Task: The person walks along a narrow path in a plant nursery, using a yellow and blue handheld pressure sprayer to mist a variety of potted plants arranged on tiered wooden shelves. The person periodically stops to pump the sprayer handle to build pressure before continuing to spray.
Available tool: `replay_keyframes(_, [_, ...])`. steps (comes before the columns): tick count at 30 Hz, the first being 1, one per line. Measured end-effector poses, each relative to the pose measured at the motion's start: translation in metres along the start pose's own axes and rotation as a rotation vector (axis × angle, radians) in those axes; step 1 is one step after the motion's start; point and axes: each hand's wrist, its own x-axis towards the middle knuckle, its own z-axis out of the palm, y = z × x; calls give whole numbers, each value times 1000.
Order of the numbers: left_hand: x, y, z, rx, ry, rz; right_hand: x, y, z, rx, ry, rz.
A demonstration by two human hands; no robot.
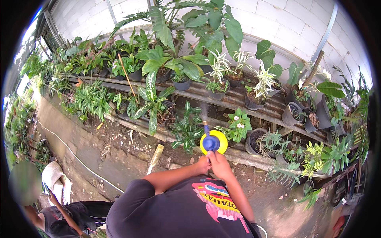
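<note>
Both my hands meet at the handle end of a yellow and blue pump sprayer [222, 139]. My left hand [202, 165] is closed at the handle, partly behind my right hand [221, 166], whose fingers wrap around the sprayer's top. The blue nozzle [206, 128] with its brass tip points away from me, and a fine mist [204, 110] comes out of it. Just left of the sprayer grows a dark green plant with pale-veined leaves [188, 128]. On its right is a potted plant with pale pink flowers [238, 126].
Many potted plants stand on a tiered corrugated shelf [190, 92] before a white block wall [285, 22]. A white hose [76, 157] runs over the paved ground. A cut bamboo piece [156, 154] lies near the shelf. Another person [74, 215] is at the lower left.
</note>
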Motion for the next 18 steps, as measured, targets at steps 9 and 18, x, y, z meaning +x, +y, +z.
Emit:
replay_keyframes(9, [-6, 1, 20, -131, 87, -282, -13, 1, -19, 166, 32, 62])
replay_keyframes(18, [-11, -44, 8, 108, -209, -151, -26, 19, -30, 152, 66, 150])
